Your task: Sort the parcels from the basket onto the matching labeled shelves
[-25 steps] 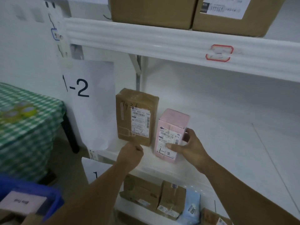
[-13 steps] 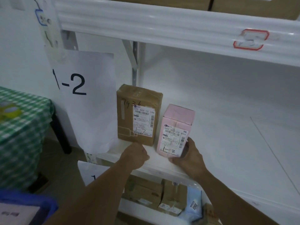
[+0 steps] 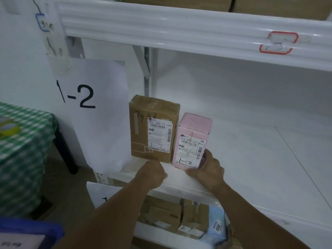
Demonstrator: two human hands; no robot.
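Observation:
A brown parcel (image 3: 143, 133) marked 1-2 stands upright on the white middle shelf (image 3: 251, 159), beside the paper sign (image 3: 93, 108) reading 1-2. A pink parcel (image 3: 195, 128), also marked 1-2, stands right next to it on its right. My right hand (image 3: 208, 169) grips the pink parcel's lower right corner, thumb along its bottom front edge. My left hand (image 3: 150, 175) is curled into a fist at the shelf's front edge, just below the brown parcel, holding nothing.
The blue basket (image 3: 27, 229) shows at the bottom left with a parcel inside. A green checked table (image 3: 21, 141) stands at the left. Several parcels (image 3: 165, 212) fill the lower shelf. Cardboard boxes (image 3: 269, 4) sit above the upper beam (image 3: 179, 33).
The pink parcel has gone from tilted to upright against the brown parcel. My right hand has slid down to its lower right corner. My left fist has stayed in place.

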